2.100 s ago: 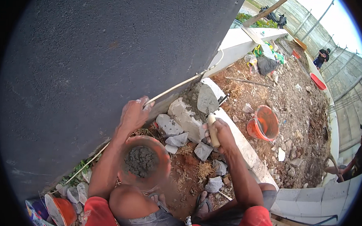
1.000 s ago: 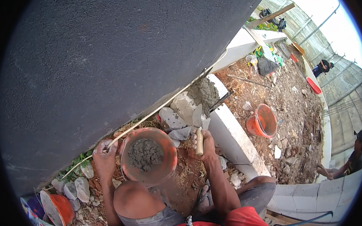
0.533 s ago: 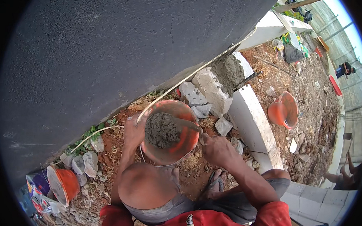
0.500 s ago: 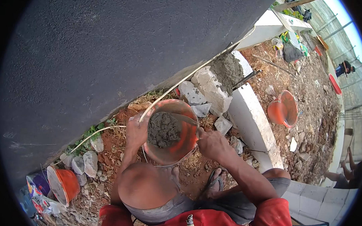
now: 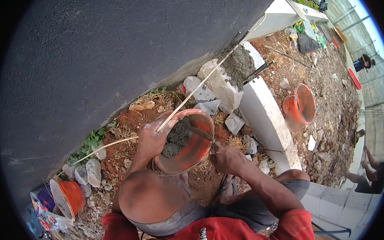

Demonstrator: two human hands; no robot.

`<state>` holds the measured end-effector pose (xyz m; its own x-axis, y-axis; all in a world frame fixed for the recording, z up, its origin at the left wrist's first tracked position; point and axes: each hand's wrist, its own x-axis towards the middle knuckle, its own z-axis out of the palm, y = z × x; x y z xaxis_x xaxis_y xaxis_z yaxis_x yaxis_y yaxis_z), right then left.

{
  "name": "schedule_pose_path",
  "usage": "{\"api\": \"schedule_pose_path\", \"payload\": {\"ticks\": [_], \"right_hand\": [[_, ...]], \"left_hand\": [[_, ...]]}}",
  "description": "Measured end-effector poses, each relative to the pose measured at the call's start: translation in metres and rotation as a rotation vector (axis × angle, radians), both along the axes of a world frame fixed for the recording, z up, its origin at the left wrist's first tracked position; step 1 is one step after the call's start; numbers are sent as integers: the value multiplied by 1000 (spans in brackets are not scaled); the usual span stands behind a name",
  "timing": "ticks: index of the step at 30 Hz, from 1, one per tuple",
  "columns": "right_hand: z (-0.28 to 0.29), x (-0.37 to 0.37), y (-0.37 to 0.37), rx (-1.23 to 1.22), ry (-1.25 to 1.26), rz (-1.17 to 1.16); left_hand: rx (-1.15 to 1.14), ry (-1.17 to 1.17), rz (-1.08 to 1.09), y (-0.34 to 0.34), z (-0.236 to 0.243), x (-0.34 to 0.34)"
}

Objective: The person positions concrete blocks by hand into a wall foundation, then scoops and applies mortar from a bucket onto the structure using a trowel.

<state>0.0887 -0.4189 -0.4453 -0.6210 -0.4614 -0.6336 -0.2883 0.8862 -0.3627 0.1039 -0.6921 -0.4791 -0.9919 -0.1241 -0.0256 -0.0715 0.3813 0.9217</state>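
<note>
An orange bucket (image 5: 196, 152) with wet grey mortar (image 5: 175, 138) in it tilts in front of me, between my knees and the dark wall. My left hand (image 5: 151, 139) is closed on its left rim, beside a thin pale cable (image 5: 188, 98) that passes over the rim. My right hand (image 5: 229, 159) grips a trowel at the bucket's right side; the trowel's blade (image 5: 201, 133) reaches over the opening towards the mortar. The fingers hide the trowel's handle.
The dark wall (image 5: 118, 45) rises at the left. Broken stones (image 5: 198, 89) and a mortared white block row (image 5: 264, 114) lie ahead. Another orange bucket (image 5: 300, 104) lies to the right, a third (image 5: 69, 196) at lower left. Two people are at the far right, one near a fence.
The bucket has tipped further, its far rim lifting, and my left hand has shifted slightly right with it. The trowel blade has moved lower and turned within the opening.
</note>
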Motion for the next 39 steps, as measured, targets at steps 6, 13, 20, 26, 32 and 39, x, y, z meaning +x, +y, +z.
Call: {"api": "schedule_pose_path", "payload": {"ticks": [6, 13, 20, 26, 32, 39], "right_hand": [[-39, -13, -31, -34, -158, 564], [-62, 51, -63, -709, -1051, -691], [-63, 74, -55, -1010, -1056, -843], [6, 61, -25, -1284, -1050, -1197], [35, -7, -21, -1392, 114, -1324], [-32, -172, -33, -672, 1122, -1322]], "left_hand": [[-190, 294, -224, 0, -5, 10], [84, 40, 195, -13, -18, 22], [133, -20, 341, -45, -41, 4], [141, -46, 471, -99, -27, -6], [121, 14, 472, -112, -23, -14], [190, 47, 505, -105, -26, 2]]}}
